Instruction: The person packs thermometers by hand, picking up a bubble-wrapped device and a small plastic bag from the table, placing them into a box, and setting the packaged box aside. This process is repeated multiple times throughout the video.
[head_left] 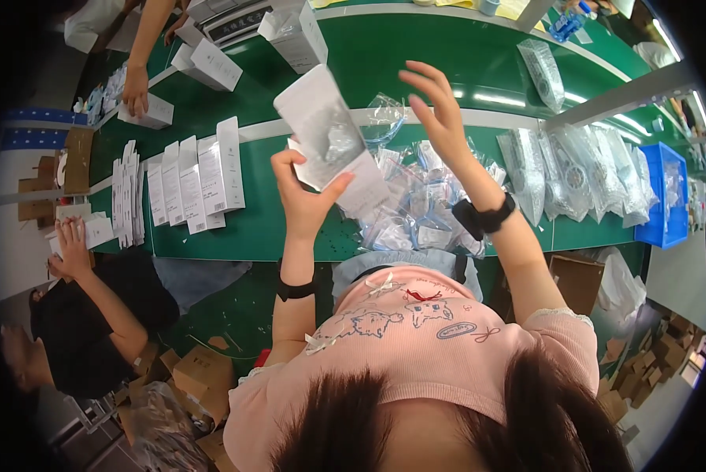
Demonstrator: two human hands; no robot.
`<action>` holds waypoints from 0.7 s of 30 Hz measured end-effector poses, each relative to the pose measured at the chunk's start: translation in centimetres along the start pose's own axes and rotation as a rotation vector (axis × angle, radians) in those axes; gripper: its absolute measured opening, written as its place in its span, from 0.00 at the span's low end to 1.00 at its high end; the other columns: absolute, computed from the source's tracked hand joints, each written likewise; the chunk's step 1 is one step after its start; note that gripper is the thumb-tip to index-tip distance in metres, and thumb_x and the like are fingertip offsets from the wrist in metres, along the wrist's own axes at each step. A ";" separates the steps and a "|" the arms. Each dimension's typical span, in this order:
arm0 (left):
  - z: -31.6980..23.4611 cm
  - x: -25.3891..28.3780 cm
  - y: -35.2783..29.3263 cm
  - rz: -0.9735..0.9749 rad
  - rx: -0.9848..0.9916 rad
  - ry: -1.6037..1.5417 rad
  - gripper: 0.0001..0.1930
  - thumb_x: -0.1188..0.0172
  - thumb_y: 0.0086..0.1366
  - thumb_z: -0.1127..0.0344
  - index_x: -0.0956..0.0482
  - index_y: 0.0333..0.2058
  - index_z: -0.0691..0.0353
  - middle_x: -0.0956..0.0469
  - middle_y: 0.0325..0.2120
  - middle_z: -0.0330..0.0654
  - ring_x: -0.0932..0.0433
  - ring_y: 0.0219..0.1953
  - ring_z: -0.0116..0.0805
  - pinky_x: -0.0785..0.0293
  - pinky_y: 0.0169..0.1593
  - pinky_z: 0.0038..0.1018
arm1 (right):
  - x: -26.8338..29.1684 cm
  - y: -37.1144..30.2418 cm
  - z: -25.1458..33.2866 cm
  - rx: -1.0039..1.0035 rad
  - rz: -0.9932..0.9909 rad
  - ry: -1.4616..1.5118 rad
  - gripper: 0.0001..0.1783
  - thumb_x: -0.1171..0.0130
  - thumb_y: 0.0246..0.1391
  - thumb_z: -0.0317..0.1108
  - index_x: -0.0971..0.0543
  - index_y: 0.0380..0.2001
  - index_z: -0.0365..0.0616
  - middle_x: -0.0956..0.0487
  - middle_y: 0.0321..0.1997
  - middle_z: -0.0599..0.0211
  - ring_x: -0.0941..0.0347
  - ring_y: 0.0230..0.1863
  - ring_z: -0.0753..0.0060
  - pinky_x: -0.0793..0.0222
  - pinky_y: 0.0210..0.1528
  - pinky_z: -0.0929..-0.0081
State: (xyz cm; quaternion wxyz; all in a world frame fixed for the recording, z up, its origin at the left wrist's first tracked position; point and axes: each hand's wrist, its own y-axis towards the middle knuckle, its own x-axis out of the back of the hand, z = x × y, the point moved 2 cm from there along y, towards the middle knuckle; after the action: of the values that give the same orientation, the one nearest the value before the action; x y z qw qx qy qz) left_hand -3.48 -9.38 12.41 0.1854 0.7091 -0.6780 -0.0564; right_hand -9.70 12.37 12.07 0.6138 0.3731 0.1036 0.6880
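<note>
My left hand [310,193] grips a white carton [362,191] by its side, thumb on the near face and fingers behind it. The carton is tilted, with its top flap up, and a clear bubble-wrapped item [341,140] shows in its opening. To the right of the carton my right hand [439,118] is raised, its fingers apart and nothing in them. Below both hands lies a heap of small clear plastic bags [432,206] with white and blue contents on the green table [290,242].
White cartons [211,175] stand in a row on the left, beside a stack of flattened ones [127,193]. Bubble-wrapped packets [569,175] lie at right, near a blue bin [650,197]. Opened cartons [294,39] stand at the back. Other people's hands [135,90] touch cartons at left.
</note>
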 end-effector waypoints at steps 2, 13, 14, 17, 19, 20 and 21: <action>1.8 -0.5 -0.8 0.017 -0.016 0.147 0.30 0.28 0.38 0.66 0.41 0.34 0.61 0.33 0.41 0.52 0.32 0.44 0.41 0.34 0.45 0.32 | -1.9 -1.3 -5.6 -0.311 -0.082 -0.150 0.24 0.42 0.44 0.42 0.29 0.47 0.48 0.36 0.52 0.52 0.45 0.56 0.48 0.44 0.54 0.60; 3.1 -2.8 -1.7 0.143 0.000 0.008 0.15 0.41 0.53 0.68 0.41 0.31 0.61 0.42 0.53 0.58 0.37 0.51 0.42 0.45 0.54 0.31 | -2.0 -4.2 -16.8 -0.556 0.196 -0.485 0.12 0.41 0.38 0.31 0.24 0.31 0.40 0.25 0.34 0.56 0.28 0.37 0.58 0.31 0.37 0.67; 3.4 -2.7 -1.6 0.085 0.083 -0.079 0.13 0.44 0.55 0.69 0.41 0.31 0.61 0.42 0.53 0.58 0.38 0.51 0.41 0.46 0.55 0.31 | 0.0 -4.1 -16.1 -0.507 0.052 -0.478 0.10 0.42 0.38 0.29 0.24 0.28 0.40 0.25 0.30 0.56 0.27 0.33 0.59 0.31 0.35 0.67; 3.7 -2.5 -1.3 0.012 0.116 -0.210 0.09 0.48 0.57 0.72 0.41 0.31 0.61 0.41 0.52 0.56 0.39 0.51 0.39 0.49 0.55 0.30 | 6.5 -6.0 -13.6 -0.505 -0.150 -0.633 0.08 0.43 0.37 0.27 0.23 0.26 0.40 0.25 0.25 0.56 0.26 0.29 0.60 0.31 0.33 0.69; 3.1 -3.5 -1.0 0.005 0.127 -0.297 0.08 0.50 0.57 0.74 0.41 0.31 0.61 0.40 0.51 0.55 0.39 0.51 0.38 0.50 0.56 0.30 | 11.4 -10.0 -13.2 -0.626 -0.079 -0.859 0.12 0.41 0.37 0.29 0.23 0.30 0.41 0.25 0.33 0.57 0.28 0.37 0.58 0.32 0.38 0.68; 2.6 -3.8 -0.9 0.023 0.127 -0.298 0.08 0.50 0.58 0.74 0.41 0.31 0.61 0.40 0.51 0.55 0.40 0.51 0.38 0.51 0.56 0.29 | 11.2 -10.6 -11.4 -0.627 -0.074 -0.861 0.12 0.41 0.37 0.29 0.23 0.30 0.41 0.25 0.33 0.57 0.28 0.37 0.58 0.32 0.38 0.68; 1.9 -4.1 -0.9 0.039 0.127 -0.298 0.08 0.51 0.58 0.74 0.41 0.31 0.61 0.40 0.50 0.54 0.40 0.51 0.37 0.52 0.56 0.29 | 10.6 -10.8 -8.4 -0.783 0.135 -1.050 0.15 0.40 0.36 0.30 0.24 0.34 0.43 0.27 0.38 0.58 0.31 0.42 0.55 0.33 0.41 0.66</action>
State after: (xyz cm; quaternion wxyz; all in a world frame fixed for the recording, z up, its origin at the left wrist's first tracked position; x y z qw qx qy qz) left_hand -3.57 -5.68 9.61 0.0385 0.6898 -0.7139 -0.1144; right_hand -6.49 27.26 3.79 0.6287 0.4139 -0.4913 0.4382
